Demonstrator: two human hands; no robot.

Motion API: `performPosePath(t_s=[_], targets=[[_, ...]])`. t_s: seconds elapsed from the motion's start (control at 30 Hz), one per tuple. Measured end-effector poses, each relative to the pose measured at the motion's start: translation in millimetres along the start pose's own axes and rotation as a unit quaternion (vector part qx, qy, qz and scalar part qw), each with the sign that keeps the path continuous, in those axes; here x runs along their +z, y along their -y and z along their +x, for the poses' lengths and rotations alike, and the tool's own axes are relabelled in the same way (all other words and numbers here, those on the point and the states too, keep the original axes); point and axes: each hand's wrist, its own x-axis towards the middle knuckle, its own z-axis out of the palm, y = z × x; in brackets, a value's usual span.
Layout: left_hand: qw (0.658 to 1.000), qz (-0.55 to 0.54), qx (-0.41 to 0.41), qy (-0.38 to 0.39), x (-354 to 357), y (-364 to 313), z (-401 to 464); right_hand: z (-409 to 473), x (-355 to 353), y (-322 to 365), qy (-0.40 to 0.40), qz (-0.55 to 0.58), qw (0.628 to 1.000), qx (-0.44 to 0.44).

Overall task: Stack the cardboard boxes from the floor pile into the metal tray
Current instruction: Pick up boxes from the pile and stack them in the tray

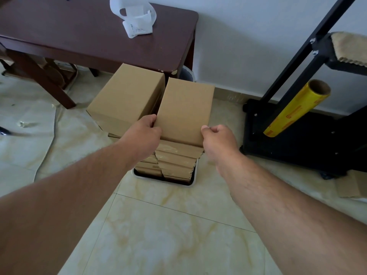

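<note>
Plainly the person was setting a box onto the right-hand stack. Going from the left: a dark table (79, 32) stood against the wall with a white plastic bag (135, 18) on it, and below its edge the left stack (127, 100) of boxes rose from the tray (193, 180) on the tiled floor (158, 225). The left hand (147, 128) gripped the near left corner of the top box (184, 110), fingers curled into the gap between the stacks. The right hand (217, 135) was curled at the near right corner, thumb against the edge; whether it truly pinched the box, I could not tell. The next move, I judged, called for squaring the box over those beneath, then letting go gently, since both stacks stood tall. Further right stood a black frame (297, 135) with a yellow film roll (297, 108), and flat cardboard (351, 187) lay on the floor.
</note>
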Motion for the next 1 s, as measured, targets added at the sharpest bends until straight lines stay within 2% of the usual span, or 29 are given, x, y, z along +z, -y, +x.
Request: performPosePath(t_s=[0.13,0.3,0.57,0.8,1.0], targets=[[1.0,0.005,-0.022,-0.009,1,0,0,3,1,-2,0.001,-0.002,1.0,0.001],[0.999,-0.026,-0.003,-0.025,0,-7,-14,2,0,-4,0.007,0.006,1.0,0.005],[0.989,0.013,0.115,-0.086,8,-39,-57,-1,-25,-17,0.002,0.039,0.999,-0.015],[0.985,-0.029,0.117,-0.121,21,-79,-75,-13,-87,-39,-0.02,0.02,1.0,-0.004],[0.995,-0.019,0.076,-0.065,72,-107,-95,-19,-173,-61,-0.014,0.007,1.0,0.017]])
